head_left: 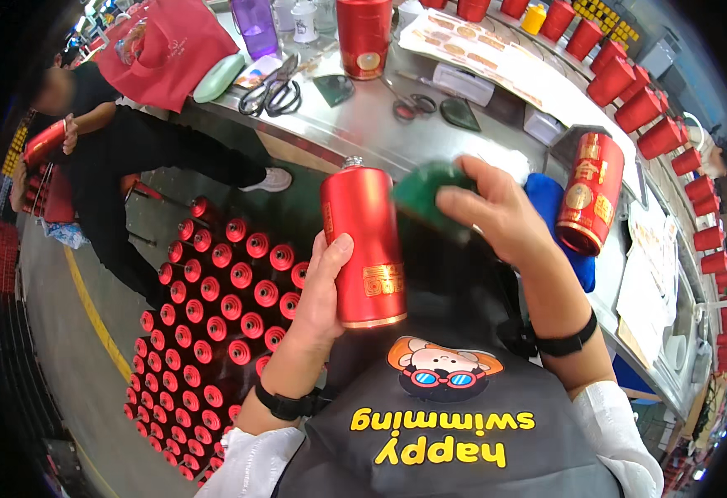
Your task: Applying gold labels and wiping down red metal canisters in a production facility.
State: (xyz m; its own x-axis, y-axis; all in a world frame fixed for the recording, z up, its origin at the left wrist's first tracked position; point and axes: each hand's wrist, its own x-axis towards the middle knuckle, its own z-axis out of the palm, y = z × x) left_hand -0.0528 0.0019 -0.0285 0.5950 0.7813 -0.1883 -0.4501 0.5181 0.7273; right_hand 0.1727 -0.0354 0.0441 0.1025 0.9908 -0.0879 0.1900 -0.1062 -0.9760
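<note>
red bottle (361,241) held up in front of the worker's dark apron (463,365), short of the metal table (355,124), slightly tilted. left hand (324,286) closed around its lower side, thumb across the front. right hand (500,212) has fingers pinched on a green piece (428,192), blurred, right by the bottle's upper side; can't tell if touching. around: second red bottle (589,195) near the right forearm, blue cloth (575,270) just beside it. big scissors (272,95), small scissors (414,105) and two dark pieces, one (334,89) left, one (461,114) right, clutter the tabletop between bag and papers: red bag (160,54), printed sheets (484,54). rows of red bottles (231,307) crowd the floor at left; seated person (114,153) beyond, leg stretched toward the table.
</note>
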